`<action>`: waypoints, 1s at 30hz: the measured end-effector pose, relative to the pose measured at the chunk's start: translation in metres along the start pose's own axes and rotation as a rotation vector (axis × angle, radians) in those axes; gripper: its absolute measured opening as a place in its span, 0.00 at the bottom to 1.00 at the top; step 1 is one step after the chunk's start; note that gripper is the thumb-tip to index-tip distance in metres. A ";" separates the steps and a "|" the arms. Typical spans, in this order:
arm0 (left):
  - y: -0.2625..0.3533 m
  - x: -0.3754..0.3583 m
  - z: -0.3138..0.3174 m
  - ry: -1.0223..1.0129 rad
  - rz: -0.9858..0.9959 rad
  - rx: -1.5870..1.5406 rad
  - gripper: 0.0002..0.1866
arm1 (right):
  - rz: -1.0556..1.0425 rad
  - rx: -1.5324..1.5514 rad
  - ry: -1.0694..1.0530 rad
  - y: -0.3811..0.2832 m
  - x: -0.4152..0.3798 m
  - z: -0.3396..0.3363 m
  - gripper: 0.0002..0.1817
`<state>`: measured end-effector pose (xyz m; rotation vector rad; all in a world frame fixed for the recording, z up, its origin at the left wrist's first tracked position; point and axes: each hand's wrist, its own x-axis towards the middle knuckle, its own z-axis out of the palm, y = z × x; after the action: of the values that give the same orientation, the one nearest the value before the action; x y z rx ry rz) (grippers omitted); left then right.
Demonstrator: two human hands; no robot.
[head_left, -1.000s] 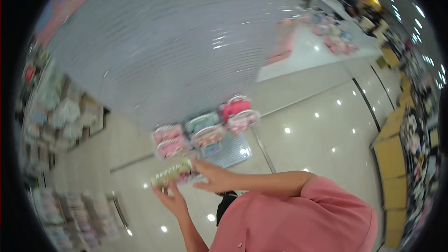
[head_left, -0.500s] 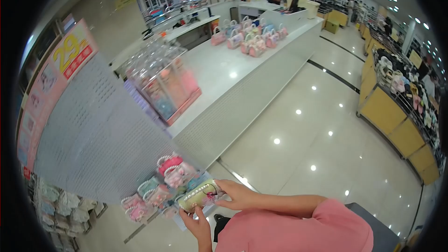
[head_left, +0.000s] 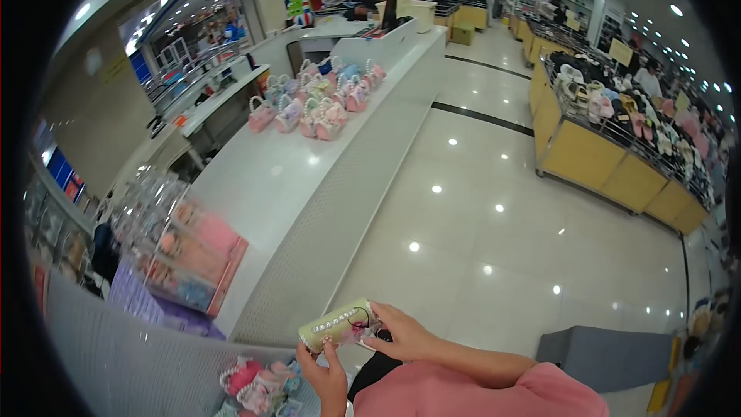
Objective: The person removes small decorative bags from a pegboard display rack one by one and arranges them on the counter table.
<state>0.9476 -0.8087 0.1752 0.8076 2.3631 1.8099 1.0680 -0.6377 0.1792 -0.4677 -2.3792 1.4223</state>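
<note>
Now, against the view half a second back, the outlook has lifted from the grey pegboard panel [head_left: 131,355] to the shop floor, while the small pale-green purse [head_left: 337,325] with its bead handle stays low in frame, held between both hands just as it was; the grip has not changed, only the view. Left to right: a rack of boxed pink toys [head_left: 189,251] on the near end of the long white desk [head_left: 285,185]; a cluster of little pink and pastel bags [head_left: 255,386] hung at the foot of the pegboard, just below the purse; further miniature handbags [head_left: 320,96] in a group far up the desk. Left hand [head_left: 328,374] pinches the purse's lower edge from beneath; right hand [head_left: 401,336] closes on its right end, fingers curled. Right of these, glossy tiled floor [head_left: 494,224], a grey bench [head_left: 606,355], and a yellow bin of slippers [head_left: 617,143] well apart. Nothing lies between hands and pegboard.
</note>
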 end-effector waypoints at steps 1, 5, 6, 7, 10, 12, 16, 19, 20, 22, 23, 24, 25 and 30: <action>-0.007 0.016 0.012 -0.004 -0.013 -0.035 0.23 | -0.006 -0.013 0.011 0.005 0.016 -0.007 0.44; -0.025 0.092 0.051 -0.036 -0.043 -0.125 0.24 | -0.042 -0.078 0.042 0.015 0.094 -0.042 0.43; -0.025 0.112 0.057 -0.048 -0.043 -0.136 0.25 | -0.056 -0.098 0.046 0.019 0.114 -0.049 0.43; -0.024 0.131 0.064 -0.057 -0.051 -0.159 0.25 | -0.062 -0.101 0.055 0.022 0.134 -0.058 0.42; -0.019 0.186 0.090 -0.072 -0.075 -0.202 0.24 | -0.051 -0.094 0.057 0.033 0.187 -0.083 0.41; -0.017 0.217 0.109 -0.071 -0.063 -0.194 0.22 | -0.019 -0.066 0.050 0.038 0.216 -0.100 0.42; -0.018 0.271 0.152 -0.079 -0.011 -0.024 0.22 | -0.041 -0.084 0.099 0.065 0.262 -0.134 0.42; -0.020 0.314 0.192 -0.050 0.014 0.021 0.21 | -0.114 -0.110 0.070 0.097 0.308 -0.167 0.44; -0.016 0.324 0.203 -0.018 -0.018 0.018 0.20 | -0.143 -0.100 0.045 0.105 0.320 -0.176 0.44; -0.004 0.343 0.227 0.062 -0.057 0.013 0.20 | -0.210 -0.085 0.023 0.112 0.357 -0.204 0.44; 0.001 0.353 0.239 0.102 -0.066 0.021 0.21 | -0.228 -0.067 0.001 0.108 0.374 -0.220 0.43; 0.007 0.365 0.251 0.137 -0.064 0.024 0.22 | -0.255 -0.077 -0.020 0.106 0.390 -0.234 0.42; 0.016 0.376 0.262 0.168 -0.078 -0.019 0.22 | -0.283 -0.096 -0.038 0.105 0.406 -0.249 0.41; 0.040 0.421 0.292 0.272 -0.107 -0.158 0.23 | -0.421 -0.113 -0.206 0.106 0.495 -0.297 0.40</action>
<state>0.7021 -0.3602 0.2318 0.4328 2.3192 2.1450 0.7679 -0.1416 0.2726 0.1600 -2.5286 1.1953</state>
